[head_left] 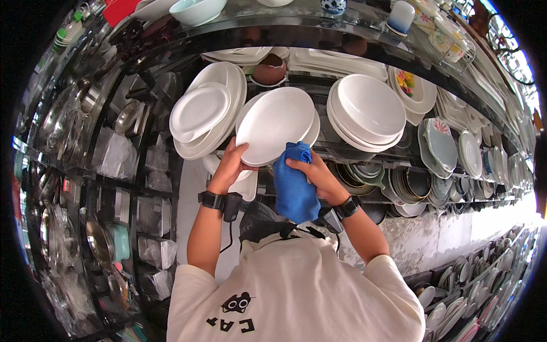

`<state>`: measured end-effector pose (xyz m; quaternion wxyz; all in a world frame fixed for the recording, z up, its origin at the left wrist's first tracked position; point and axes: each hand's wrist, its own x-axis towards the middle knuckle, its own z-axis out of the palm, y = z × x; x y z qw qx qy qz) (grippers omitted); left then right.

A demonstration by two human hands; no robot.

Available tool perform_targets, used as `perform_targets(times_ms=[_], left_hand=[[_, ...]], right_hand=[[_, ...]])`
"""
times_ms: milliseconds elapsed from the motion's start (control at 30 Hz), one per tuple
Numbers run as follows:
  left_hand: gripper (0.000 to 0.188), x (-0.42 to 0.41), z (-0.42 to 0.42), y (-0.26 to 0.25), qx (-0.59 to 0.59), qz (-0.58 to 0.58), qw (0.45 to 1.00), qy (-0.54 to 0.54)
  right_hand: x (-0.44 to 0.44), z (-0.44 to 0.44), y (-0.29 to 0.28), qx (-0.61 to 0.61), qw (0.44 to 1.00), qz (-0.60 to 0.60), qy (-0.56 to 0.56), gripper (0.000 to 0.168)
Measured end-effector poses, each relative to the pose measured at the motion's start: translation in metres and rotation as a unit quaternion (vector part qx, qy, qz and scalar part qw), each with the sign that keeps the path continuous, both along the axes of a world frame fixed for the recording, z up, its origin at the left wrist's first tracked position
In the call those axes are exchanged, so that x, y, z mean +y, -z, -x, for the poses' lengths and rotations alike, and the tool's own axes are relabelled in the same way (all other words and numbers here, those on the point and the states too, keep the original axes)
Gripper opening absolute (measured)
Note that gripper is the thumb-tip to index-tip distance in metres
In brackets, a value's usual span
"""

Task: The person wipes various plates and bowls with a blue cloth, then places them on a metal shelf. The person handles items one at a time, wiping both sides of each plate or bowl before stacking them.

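Observation:
In the head view, my left hand (233, 164) grips the lower left rim of a white oval dish (275, 124), its thumb resting on the edge. The dish is tilted over other white dishes (315, 130) at the front of the shelf. A bunched blue cloth (295, 184) hangs from my right hand (318, 175), with the thumb pressed on it. The top of the cloth overlaps the dish's lower right rim; whether they touch I cannot tell.
White oval plates (201, 111) are stacked at left, and deep white bowls (367, 113) at right. A broken-edged brown pot (270, 70) stands behind. An upper glass shelf (256, 32) crosses above. Wrapped metalware (113, 151) fills the left shelves; more dishes (438, 145) line the right.

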<state>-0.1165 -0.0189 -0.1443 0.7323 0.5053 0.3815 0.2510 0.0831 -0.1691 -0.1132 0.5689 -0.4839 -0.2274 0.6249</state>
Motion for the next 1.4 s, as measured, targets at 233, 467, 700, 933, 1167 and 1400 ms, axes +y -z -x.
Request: perform_targets(times_ms=[233, 467, 700, 933, 1167, 1400], left_hand=[[0.045, 0.006, -0.001, 0.002, 0.006, -0.021, 1.000, 0.003], [0.041, 0.010, -0.001, 0.008, 0.077, -0.040, 0.996, -0.003], [0.035, 0.015, 0.003, 0.022, 0.185, -0.104, 0.977, 0.000], [0.034, 0.017, 0.001, 0.024, 0.222, -0.126, 0.967, 0.004], [0.036, 0.019, 0.001, 0.027, 0.234, -0.092, 0.968, -0.008], [0.043, 0.011, 0.014, 0.018, 0.180, -0.051, 0.982, 0.004]], right_hand=[[0.003, -0.001, -0.001, -0.009, 1.000, 0.019, -0.007, 0.063], [0.005, 0.002, -0.003, -0.026, 0.999, 0.015, -0.011, 0.063], [0.001, 0.002, 0.010, -0.011, 1.000, 0.003, -0.018, 0.063], [-0.012, 0.002, 0.020, -0.038, 0.999, -0.013, -0.021, 0.068], [-0.028, 0.003, 0.018, -0.051, 0.999, -0.002, -0.012, 0.067], [-0.053, 0.006, 0.021, -0.029, 0.999, 0.001, 0.036, 0.062]])
